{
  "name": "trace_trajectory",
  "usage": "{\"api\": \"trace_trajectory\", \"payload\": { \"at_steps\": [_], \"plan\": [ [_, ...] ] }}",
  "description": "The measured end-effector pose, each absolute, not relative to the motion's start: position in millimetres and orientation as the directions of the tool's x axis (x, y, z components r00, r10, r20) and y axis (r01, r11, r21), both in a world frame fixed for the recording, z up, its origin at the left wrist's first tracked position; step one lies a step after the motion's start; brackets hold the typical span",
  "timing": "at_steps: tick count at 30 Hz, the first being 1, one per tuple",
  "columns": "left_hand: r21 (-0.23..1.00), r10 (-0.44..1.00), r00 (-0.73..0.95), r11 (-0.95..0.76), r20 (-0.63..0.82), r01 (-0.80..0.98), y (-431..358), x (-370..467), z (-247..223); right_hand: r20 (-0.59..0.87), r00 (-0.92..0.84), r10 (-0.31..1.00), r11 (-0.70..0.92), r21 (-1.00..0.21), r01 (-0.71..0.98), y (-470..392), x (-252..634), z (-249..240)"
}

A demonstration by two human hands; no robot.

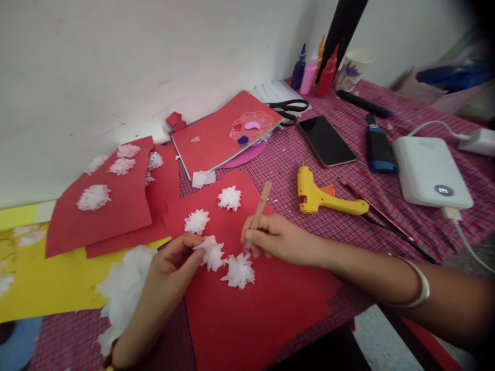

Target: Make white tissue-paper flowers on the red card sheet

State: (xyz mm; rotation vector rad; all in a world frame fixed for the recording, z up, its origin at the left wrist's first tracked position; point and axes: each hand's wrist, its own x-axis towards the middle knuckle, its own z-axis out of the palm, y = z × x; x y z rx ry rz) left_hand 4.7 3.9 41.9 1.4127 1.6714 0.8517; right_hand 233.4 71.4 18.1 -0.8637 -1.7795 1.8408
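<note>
Right hand [280, 238] closed pen-style on slim wooden-handled tool [261, 205], likely for tip control; tip at ruffled white flower [240, 272]; left hand [168, 273] pinches neighbouring white flower [212, 254] by its rim near red sheet's [263, 314] left edge, presumably steadying it without crushing the ruffles; yellow glue gun [328, 200] off sheet's right side.

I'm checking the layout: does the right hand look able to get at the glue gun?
Probably yes: the glue gun lies close beside the right forearm, with only checked cloth seen between. The right hand holds a thin stick, though, which may need setting down first.
</note>
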Motion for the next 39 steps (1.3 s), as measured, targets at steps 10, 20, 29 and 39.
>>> {"api": "trace_trajectory", "payload": {
  "at_steps": [10,20,29,39],
  "plan": [
    [0.894,0.975,-0.029,0.213,-0.219,0.394,34.8,35.8,49.7,-0.243,-0.627,0.74,-0.317,-0.948,-0.006,78.8,238.2,27.5],
    [0.893,0.932,0.01,0.343,-0.361,0.29,31.1,40.1,43.5,-0.005,-0.625,0.781,-0.171,-0.964,-0.206,76.7,243.4,25.8],
    [0.912,0.911,0.049,0.406,-0.409,0.066,25.6,38.2,40.3,0.078,-0.574,0.815,0.039,-0.996,-0.08,70.6,240.8,25.4],
    [0.721,0.912,0.352,-0.099,-0.21,0.686,29.3,50.8,39.2,-0.006,-0.743,0.669,0.245,-0.942,0.229,73.0,242.6,22.1]
  ]
}}
